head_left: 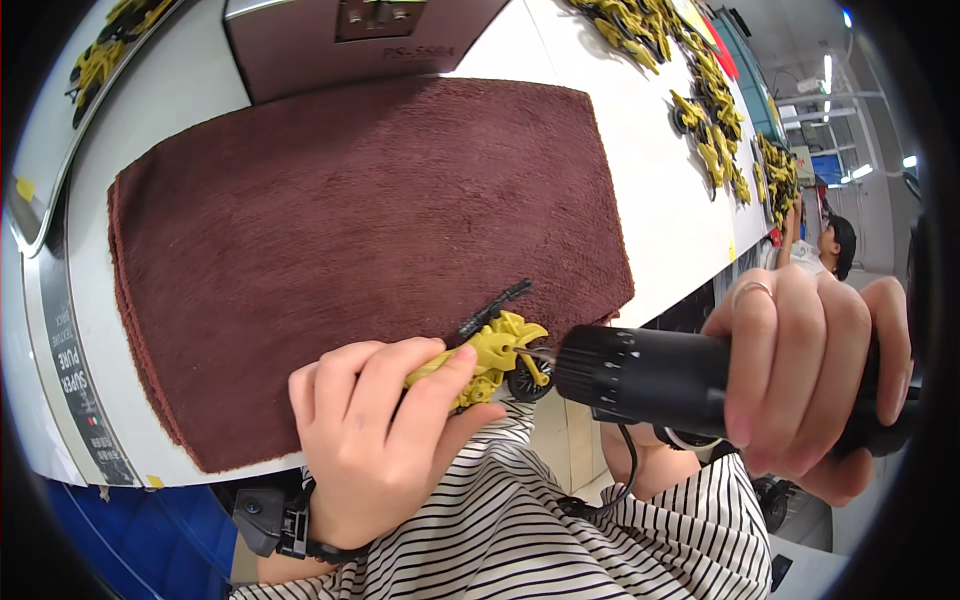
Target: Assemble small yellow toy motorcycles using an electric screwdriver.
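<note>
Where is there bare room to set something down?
Most of the brown towel lies bare, between the box and the left hand. So does the white table between towel and toy motorbikes. Crowded: the near right, with held toy, black screwdriver and right hand.

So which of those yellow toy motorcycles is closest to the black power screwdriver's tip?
The toy motorcycle held in the left hand, by the brown towel; the other motorcycles lie farther off, none on the towel.

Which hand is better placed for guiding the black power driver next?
Likely right: the right grip holds the driver, its bit aimed at the yellow toy motorcycle, which the left grip holds.
</note>
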Demonstrator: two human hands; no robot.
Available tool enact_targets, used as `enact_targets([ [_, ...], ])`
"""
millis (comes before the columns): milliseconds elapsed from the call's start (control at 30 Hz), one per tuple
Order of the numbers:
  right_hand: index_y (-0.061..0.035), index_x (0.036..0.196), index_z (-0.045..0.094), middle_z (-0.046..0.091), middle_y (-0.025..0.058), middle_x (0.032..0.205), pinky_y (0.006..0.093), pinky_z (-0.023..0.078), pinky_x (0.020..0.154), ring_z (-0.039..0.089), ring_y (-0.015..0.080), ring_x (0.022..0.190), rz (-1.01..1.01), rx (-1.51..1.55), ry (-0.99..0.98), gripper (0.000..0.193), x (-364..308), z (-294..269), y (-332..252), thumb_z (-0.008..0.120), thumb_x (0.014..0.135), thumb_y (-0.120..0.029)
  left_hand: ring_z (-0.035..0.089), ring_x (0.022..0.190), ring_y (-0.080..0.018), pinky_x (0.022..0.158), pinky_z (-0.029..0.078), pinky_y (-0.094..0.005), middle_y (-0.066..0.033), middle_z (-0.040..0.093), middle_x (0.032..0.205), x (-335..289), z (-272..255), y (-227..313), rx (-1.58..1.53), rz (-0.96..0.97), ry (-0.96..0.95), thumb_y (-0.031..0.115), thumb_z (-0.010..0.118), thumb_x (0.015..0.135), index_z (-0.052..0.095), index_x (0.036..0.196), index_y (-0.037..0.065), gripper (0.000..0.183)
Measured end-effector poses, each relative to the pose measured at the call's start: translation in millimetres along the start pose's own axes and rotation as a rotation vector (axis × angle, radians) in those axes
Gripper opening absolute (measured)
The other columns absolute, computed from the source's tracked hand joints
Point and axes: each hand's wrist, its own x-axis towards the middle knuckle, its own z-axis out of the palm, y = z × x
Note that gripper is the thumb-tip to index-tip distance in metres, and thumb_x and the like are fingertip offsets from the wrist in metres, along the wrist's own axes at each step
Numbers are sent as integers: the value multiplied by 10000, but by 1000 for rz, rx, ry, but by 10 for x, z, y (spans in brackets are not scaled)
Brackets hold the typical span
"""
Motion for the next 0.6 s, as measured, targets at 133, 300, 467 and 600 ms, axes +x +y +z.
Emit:
enact_targets([
  [133,-57,907,488,615,84,635,267,539,528,614,167,518,24,-6,-99,351,9,-58,15,765,693,-81,529,807,-174,705,365,-326,28,598,888,6,19,27,-18,23,1,365,757,605,674,898,147,374],
  [300,-56,893,494,610,90,620,274,534,513,611,174,507,24,6,-55,333,-28,-56,-65,761,695,-64,520,835,-219,720,387,-343,-29,597,920,17,-2,34,-18,32,-29,355,792,551,636,916,93,476],
  [467,-55,881,500,603,94,600,282,526,493,598,184,478,1,21,-45,317,-30,-11,-21,758,696,-43,520,833,-220,721,389,-343,-30,599,917,22,-12,43,-13,38,-35,353,792,560,635,916,93,468],
  [600,-54,882,509,607,106,591,281,520,479,591,195,464,107,37,-169,316,49,-48,9,763,694,-43,522,833,-221,722,390,-342,-28,601,915,16,-9,32,-20,24,-29,350,794,554,639,915,96,467],
])
